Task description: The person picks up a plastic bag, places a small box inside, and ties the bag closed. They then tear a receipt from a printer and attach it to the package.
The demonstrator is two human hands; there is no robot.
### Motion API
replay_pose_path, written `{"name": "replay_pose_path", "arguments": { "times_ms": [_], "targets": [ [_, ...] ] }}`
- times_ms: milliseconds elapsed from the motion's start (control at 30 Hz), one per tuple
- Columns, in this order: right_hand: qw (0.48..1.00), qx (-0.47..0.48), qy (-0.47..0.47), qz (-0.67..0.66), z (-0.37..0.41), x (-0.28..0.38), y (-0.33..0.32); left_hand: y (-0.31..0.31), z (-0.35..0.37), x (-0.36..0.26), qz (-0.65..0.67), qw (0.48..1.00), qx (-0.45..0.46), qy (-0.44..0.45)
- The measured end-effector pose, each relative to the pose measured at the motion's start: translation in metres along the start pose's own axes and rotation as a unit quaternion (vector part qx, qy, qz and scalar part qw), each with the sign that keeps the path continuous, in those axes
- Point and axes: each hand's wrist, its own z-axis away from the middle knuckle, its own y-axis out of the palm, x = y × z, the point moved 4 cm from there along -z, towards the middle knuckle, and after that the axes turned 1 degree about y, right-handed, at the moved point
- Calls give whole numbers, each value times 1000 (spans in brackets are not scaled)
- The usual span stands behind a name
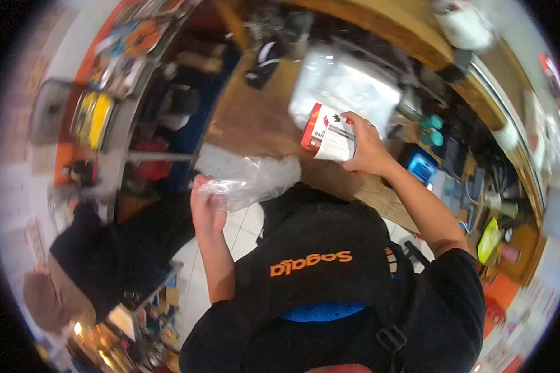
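Red-and-white print on the small packet (328, 133) is too blurred for us to read, and our fingers cover its right edge. Our right hand (364, 149) is closed around it, raised over the wooden counter (255, 118). Our left hand (206, 208) pinches a clear crinkled plastic bag (258, 180) just below the packet. Clutter (454, 155) crowds the counter's right end; white floor tile (224, 230) lies open beneath our arms.
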Motion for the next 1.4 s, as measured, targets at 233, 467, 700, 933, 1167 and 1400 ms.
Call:
{"name": "replay_pose_path", "arguments": {
  "times_ms": [233,467,700,933,1167,1400],
  "targets": [
    [995,-77,32,55,89,0,-100,-6,-96,131,-20,966,11,-256],
    [976,-102,72,-177,124,-12,-104,42,-114,286,197,800,244,-512],
    [766,123,133,-616,82,-66,17,105,-111,325,-139,790,255,-540],
    [979,-42,89,-181,67,-111,47,79,-143,290,-146,810,278,-495],
    [992,12,129,13,75,-84,61,87,-134,256,-572,798,133,133],
    [996,-80,43,-14,90,-120,75,103,-114,227,-677,691,203,154]
  ]
}}
